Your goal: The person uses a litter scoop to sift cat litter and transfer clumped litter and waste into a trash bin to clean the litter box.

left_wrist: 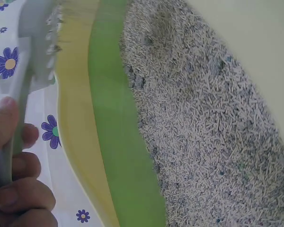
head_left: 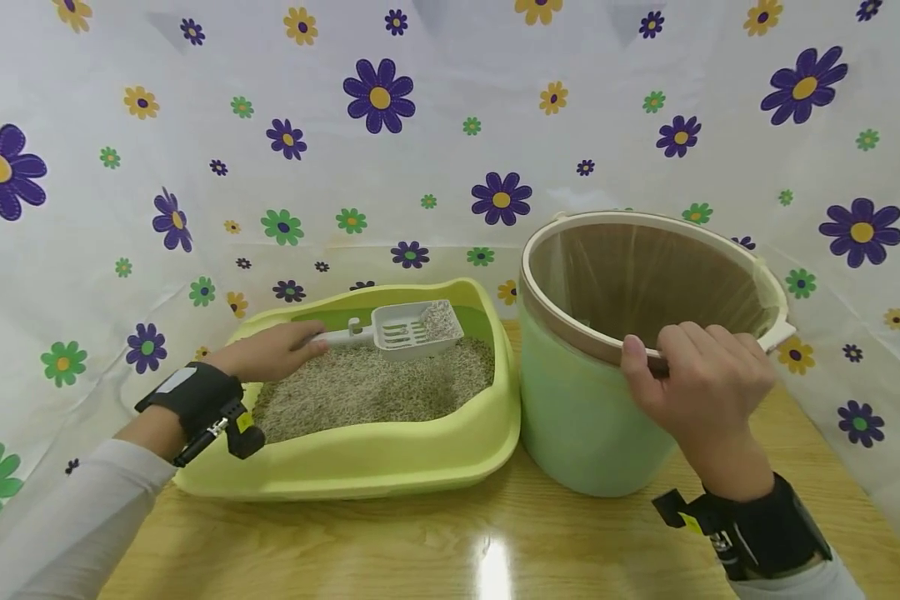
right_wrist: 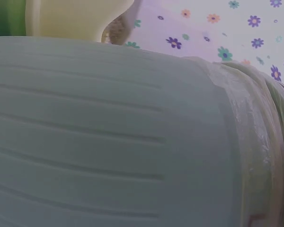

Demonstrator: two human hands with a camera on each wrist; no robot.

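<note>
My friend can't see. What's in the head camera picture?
A left hand holds a white scoop of litter above a yellow-green litter box, while the right hand grips the rim of a green bin.

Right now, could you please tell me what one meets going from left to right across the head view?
Left hand → scoop held over the litter tray → bin → right hand gripping the bin's rim.

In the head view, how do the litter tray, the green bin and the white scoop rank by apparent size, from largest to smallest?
1. Litter tray, the widest.
2. Green bin; it is taller and looks close to the tray in area, so the order of these two is unsure.
3. White scoop, clearly smallest.
</note>
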